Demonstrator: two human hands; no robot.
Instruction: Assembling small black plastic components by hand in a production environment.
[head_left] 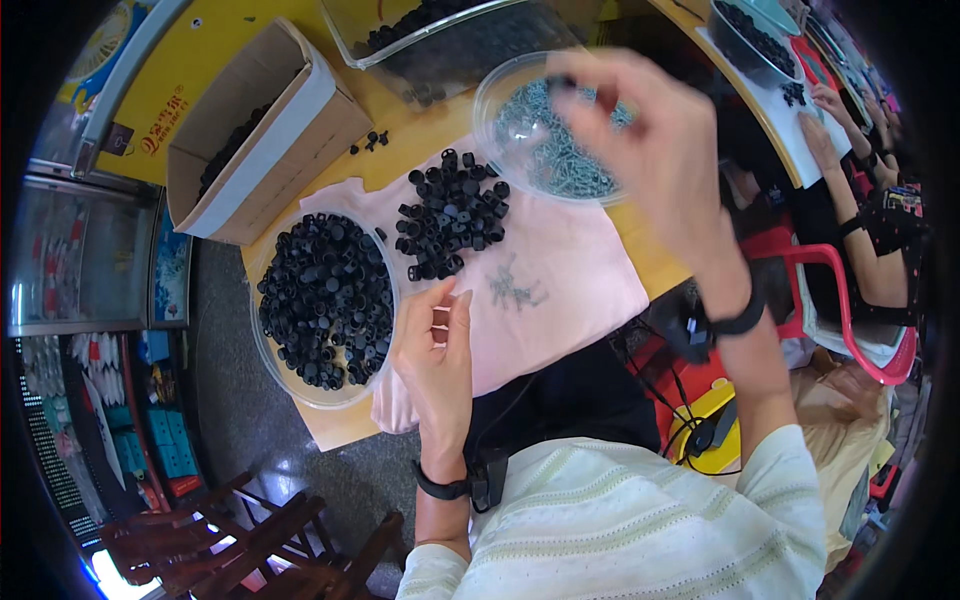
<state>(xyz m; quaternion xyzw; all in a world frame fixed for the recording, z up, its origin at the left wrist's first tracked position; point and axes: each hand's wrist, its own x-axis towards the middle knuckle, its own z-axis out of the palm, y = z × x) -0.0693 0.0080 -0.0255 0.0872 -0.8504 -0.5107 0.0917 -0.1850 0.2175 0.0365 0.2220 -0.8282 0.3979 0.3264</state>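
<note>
My left hand (432, 350) is at the near edge of a pink cloth (590, 270), fingers curled and thumb close to them; what they hold, if anything, is hidden. Just beyond it lies a heap of small black plastic parts (455, 215). Several loose screws (514, 286) lie on the cloth. Blurred by motion, my right hand (655, 150) is over a clear round tub (487, 105) of silvery screws (560, 165). At its bent fingertips shows a small black part (562, 82), too smeared to make out well.
A clear round tub (392, 335) full of black parts stands left of my left hand. Behind are a cardboard box (262, 150) and a clear bin (440, 55) with black pieces. At the right, another person's hands (822, 140) work beside a bowl (755, 55). A red chair (840, 270) stands nearby.
</note>
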